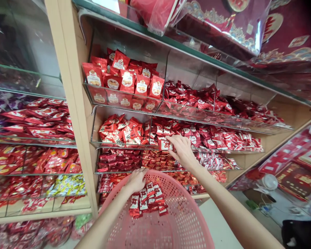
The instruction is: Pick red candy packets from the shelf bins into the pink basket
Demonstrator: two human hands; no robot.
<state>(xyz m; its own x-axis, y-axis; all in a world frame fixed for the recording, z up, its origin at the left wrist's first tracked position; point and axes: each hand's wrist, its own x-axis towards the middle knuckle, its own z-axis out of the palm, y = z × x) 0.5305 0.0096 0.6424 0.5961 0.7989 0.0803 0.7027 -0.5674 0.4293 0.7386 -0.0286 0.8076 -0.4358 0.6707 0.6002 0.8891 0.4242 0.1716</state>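
My left hand (138, 180) is closed over the far rim of a round pink plastic basket (197, 221) with perforated walls. Several red-and-white wrapped candies (149, 199) lie in a loose pile inside it. Above the basket, at the front of a middle shelf, my right hand (182, 151) pinches a red-and-white candy packet (165, 144) between thumb and fingers. More small red packets (159, 129) fill the compartment just behind that hand. To its left sits a compartment of red and cream packets (128, 132) with dark lettering.
Clear dividers split the tiered shelves. Larger red snack packets (126, 81) stand one tier up, under a glass shelf (197, 48) with red gift packages. A wooden upright (72, 103) separates another candy rack at left. Red boxes (298, 178) and a dark object (300, 233) are at right.
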